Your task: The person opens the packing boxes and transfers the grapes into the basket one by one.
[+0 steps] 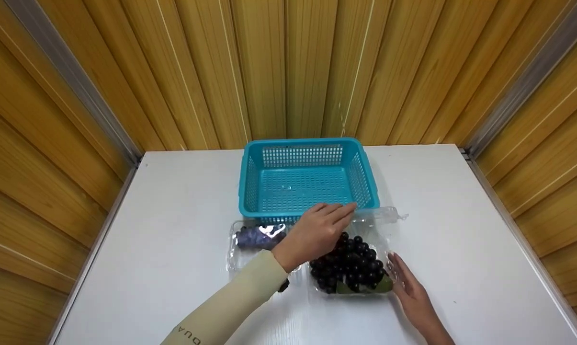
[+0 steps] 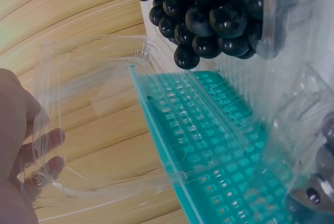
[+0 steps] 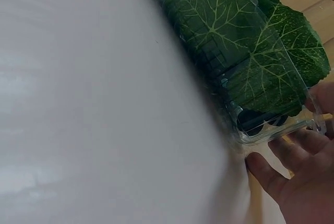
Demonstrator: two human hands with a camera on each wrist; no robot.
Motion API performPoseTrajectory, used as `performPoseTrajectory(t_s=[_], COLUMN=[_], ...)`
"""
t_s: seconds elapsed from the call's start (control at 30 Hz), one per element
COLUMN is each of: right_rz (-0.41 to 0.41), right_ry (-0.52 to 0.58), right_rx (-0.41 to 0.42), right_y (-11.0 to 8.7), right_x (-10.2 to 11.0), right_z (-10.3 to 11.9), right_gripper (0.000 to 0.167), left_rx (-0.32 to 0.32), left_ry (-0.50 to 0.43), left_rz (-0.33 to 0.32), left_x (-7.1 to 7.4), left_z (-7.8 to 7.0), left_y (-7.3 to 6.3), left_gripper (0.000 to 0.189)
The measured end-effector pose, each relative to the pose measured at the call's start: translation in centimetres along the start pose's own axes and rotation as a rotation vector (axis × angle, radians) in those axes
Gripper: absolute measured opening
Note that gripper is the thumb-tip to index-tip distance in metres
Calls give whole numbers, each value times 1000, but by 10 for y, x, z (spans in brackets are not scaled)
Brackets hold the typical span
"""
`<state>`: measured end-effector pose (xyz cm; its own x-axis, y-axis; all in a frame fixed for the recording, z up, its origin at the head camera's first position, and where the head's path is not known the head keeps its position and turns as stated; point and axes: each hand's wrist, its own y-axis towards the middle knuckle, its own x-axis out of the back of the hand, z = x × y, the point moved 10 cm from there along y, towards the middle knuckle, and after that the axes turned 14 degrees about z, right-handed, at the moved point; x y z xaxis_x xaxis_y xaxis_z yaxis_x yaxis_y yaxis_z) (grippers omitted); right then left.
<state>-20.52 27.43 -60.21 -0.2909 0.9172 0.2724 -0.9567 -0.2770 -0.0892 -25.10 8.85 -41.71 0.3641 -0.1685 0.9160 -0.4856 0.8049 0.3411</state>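
Grape box: the clear plastic tub (image 1: 355,293) sits on the white tabletop (image 1: 460,287), right between both hands, just below the left fingers and touching the right ones.
What's in it: a big pile of black grapes (image 1: 355,261), plus green leaves (image 3: 214,28) up against the wall on the wearer's side; one pokes past the rim near the right fingers.
Lid: clear too, tilted up, and the lid (image 2: 94,130) is right at the left fingertips.
Left hand: the left hand (image 1: 314,235) has its fingers stretched out behind the lid's edge, slightly apart; thumb's hidden, so can't tell if it's pinching.
Right hand: the right hand (image 1: 415,299) has its fingers fairly straight and apart, touching the tub's end.
Other box: another clear box (image 1: 230,249) left of the left fingers, purplish grapes (image 1: 259,237) inside, partly behind that wrist.
Basket: the teal mesh basket (image 1: 302,142) is just beyond the left fingertips.
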Motion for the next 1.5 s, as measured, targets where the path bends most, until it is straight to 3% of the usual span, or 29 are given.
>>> performPoseTrajectory(t_s=[0.47, 0.93, 1.37, 1.5], right_rz=[0, -14, -22, -22], right_ry=[52, 52, 7, -15], right_rx=[88, 20, 46, -2], right_y=[-4, -9, -14, -16], right_x=[0, 2, 3, 3], right_z=[6, 2, 7, 5], right_gripper=[62, 69, 67, 68], left_rx=[59, 103, 163, 188], left_ry=[33, 36, 19, 12], left_rz=[20, 24, 34, 47], left_x=[-1, -3, -3, -5], left_z=[6, 10, 16, 19], left_y=[7, 11, 13, 13], left_gripper=[37, 39, 41, 43])
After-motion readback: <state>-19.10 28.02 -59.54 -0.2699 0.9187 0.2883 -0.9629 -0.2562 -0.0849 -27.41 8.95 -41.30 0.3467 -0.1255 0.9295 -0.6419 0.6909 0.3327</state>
